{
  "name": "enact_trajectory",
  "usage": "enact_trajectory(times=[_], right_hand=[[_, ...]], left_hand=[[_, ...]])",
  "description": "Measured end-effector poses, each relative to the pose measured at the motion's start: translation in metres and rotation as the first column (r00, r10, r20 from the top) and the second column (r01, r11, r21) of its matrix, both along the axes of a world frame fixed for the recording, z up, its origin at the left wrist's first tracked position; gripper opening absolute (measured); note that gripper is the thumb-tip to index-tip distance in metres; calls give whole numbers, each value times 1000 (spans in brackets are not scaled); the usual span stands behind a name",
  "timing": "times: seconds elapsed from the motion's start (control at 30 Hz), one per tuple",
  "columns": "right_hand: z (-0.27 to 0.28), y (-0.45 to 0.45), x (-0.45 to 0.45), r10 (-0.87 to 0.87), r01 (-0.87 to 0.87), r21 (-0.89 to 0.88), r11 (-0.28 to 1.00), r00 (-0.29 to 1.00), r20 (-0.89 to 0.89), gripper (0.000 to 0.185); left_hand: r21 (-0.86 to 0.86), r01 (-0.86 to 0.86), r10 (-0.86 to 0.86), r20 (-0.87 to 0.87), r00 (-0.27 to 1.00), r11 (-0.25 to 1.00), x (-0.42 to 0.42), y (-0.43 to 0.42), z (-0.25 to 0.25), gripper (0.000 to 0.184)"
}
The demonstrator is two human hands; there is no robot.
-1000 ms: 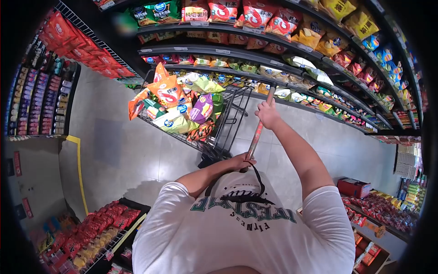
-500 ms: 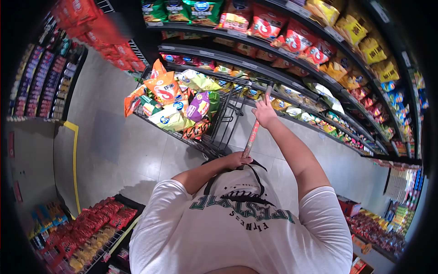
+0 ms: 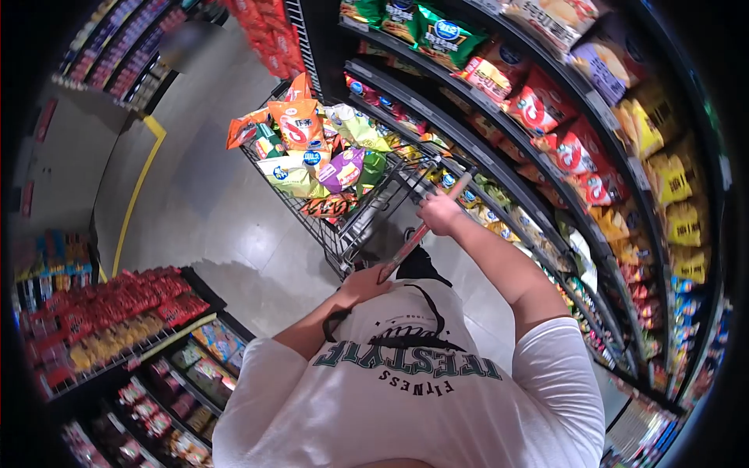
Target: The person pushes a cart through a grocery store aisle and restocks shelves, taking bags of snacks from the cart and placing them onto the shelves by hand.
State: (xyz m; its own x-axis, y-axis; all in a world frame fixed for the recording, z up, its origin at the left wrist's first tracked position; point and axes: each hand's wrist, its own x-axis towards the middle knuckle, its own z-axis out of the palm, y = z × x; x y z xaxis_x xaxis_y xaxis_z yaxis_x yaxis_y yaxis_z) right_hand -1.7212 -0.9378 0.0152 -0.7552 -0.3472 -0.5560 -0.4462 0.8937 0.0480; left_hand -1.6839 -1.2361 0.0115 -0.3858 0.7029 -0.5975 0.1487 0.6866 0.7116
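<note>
In front of me is a wire shopping cart (image 3: 306, 212) piled with bags of snacks. An orange chip bag (image 3: 296, 125), a purple chip bag (image 3: 341, 170) and a pale green chip bag (image 3: 285, 176) lie on top. Its reddish handle bar (image 3: 409, 243) runs diagonally across my front. My left hand (image 3: 367, 282) is wrapped round the near left end of this bar, close to my body. Farther along, toward the shelves, my right hand (image 3: 439, 213) grips the bar with its fingers curled over it.
Long dark shelves (image 3: 538, 134) full of chip bags curve along the right, near the cart. Red bags (image 3: 269, 39) hang on a rack ahead. At lower left stands a display (image 3: 133, 312) of red packets. Grey floor (image 3: 226, 226) with a yellow line (image 3: 136, 207) lies to the left.
The view has swung, so the shelves now sit farther right and the lower-left display shows more. The handle bar lies at a flatter slant. Both hands have stayed on it.
</note>
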Motion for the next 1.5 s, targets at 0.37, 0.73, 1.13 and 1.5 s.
enact_trajectory(times=[0.37,0.73,1.13,1.5], right_hand=[[-38,17,-30,225,-221,-384,896,974,-36,17],[-79,35,-57,371,-345,-455,821,928,-34,15],[-149,55,-173,635,-564,-405,719,770,56,22],[-230,33,-317,825,-802,-413,432,536,-178,10]], left_hand=[[-266,-310,200,-372,906,913,40,27,-7,31],[-312,-522,353,-463,813,794,68,73,-44,25],[-316,-760,602,-470,646,568,27,167,-122,25],[-294,-911,809,-434,396,289,-72,244,-168,28]])
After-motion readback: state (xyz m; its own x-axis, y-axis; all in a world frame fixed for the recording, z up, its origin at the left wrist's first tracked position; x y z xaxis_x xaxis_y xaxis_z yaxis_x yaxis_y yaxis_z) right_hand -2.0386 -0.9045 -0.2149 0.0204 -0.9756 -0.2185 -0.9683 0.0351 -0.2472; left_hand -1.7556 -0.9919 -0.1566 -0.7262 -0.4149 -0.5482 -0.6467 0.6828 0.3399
